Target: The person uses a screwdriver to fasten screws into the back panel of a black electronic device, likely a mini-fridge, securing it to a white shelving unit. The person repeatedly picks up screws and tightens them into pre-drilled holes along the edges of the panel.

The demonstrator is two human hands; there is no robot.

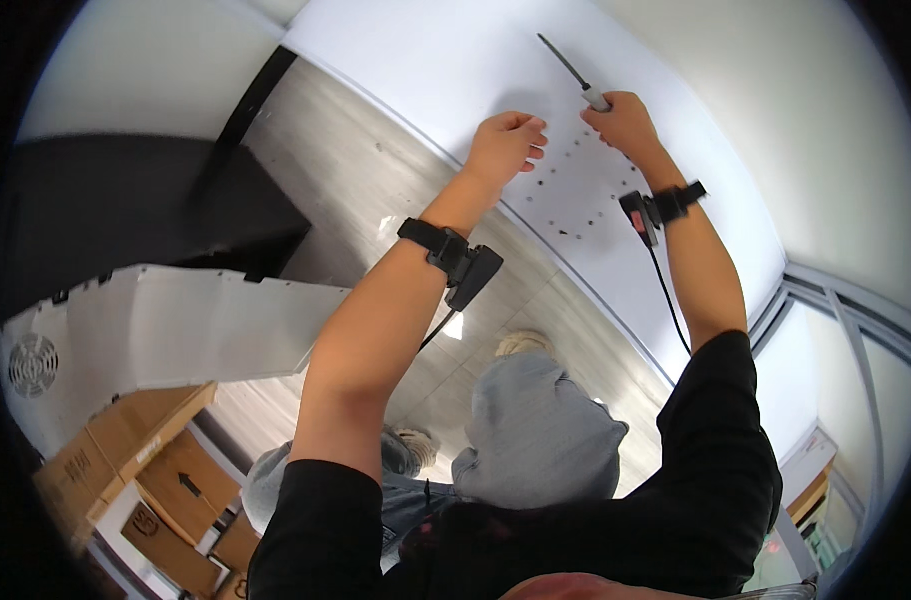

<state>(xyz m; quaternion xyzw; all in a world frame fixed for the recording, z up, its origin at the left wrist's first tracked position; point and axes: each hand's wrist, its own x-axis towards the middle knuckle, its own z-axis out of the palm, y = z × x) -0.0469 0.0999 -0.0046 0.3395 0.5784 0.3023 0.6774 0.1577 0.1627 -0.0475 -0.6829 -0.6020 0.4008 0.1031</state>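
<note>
My right hand [624, 122] is closed around the pale grey handle of a screwdriver [566, 64], whose long dark shaft points up and to the left over the white tabletop [446, 60]. To its left, my left hand [506, 147] hovers near the table's front edge with its fingers loosely curled and apart; nothing shows in it. Several small dark pieces of hardware [563, 232], too small to identify, lie scattered on the tabletop below and between my hands. Each wrist wears a black strap with a small cabled device.
A black cabinet-like block [146, 205] stands at left, with a white panel bearing a round vent [176, 320] in front of it. Cardboard boxes [126, 440] sit at lower left. Pale walls and a metal-framed partition [851, 320] border the right side.
</note>
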